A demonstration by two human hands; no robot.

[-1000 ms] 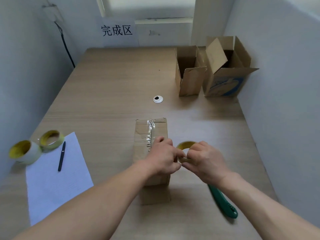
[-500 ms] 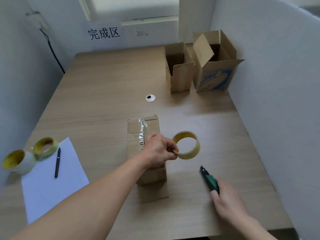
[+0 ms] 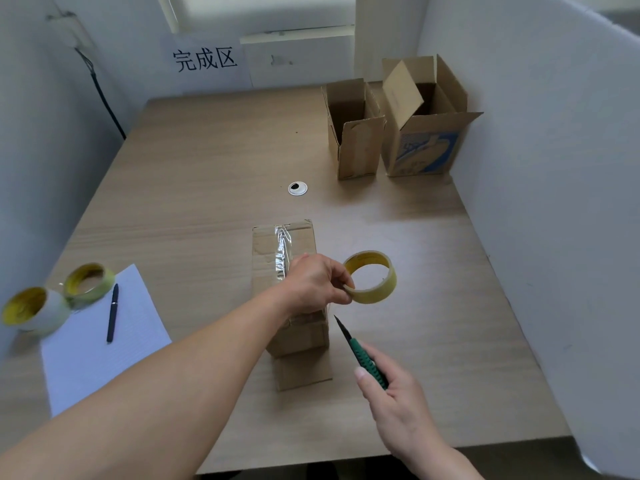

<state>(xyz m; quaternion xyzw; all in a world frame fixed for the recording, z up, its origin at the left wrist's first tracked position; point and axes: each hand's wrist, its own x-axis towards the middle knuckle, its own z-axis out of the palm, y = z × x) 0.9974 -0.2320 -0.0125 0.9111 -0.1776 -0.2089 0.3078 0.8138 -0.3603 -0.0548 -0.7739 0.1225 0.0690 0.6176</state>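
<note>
A closed cardboard box [image 3: 277, 244] stands mid-table with clear tape along its top seam. My left hand [image 3: 317, 284] rests on the box's near end and pinches a yellowish tape roll [image 3: 372, 277] held just right of the box. My right hand [image 3: 391, 393] grips a green-handled utility knife [image 3: 363, 356]. Its bare blade points up-left toward the short stretch of tape between roll and box, stopping just short of it.
Two open cardboard boxes [image 3: 356, 133] [image 3: 426, 123] stand at the back right by the wall. A white sheet [image 3: 93, 344] with a black pen [image 3: 112, 311] lies front left, beside two tape rolls [image 3: 88, 282] [image 3: 27, 306]. A round cable grommet [image 3: 298, 188] sits mid-table.
My right hand let go of the tape roll, picked up the knife from the table and raised its blade toward the tape. My left hand kept holding the roll.
</note>
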